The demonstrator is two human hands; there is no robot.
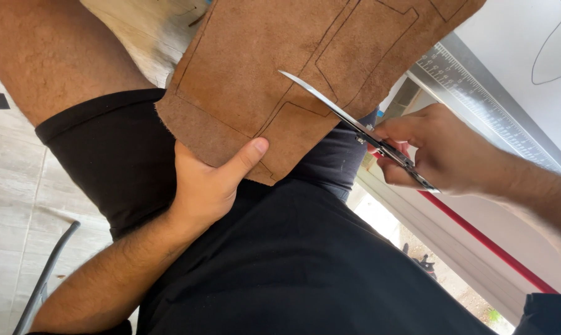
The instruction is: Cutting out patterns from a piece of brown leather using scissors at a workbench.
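Beside a white table (510, 56), hands grip leather (280, 68) and scissors (355, 127), whose handles fingers hide.

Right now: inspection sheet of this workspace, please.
Surface: white table at right, pen outline drawn on it.
Job's things: brown suede-like leather sheet with drawn pattern lines; steel scissors, blade over the sheet along a line.
Clutter: metal ruler on the table edge.
Grippers: left hand pinches the sheet's lower edge, thumb on top; right hand grips the scissors' handles.
Cables: nothing seen.
Surroundings: pale tiled floor, grey chair leg, red strip below the table; person seated, black shorts.
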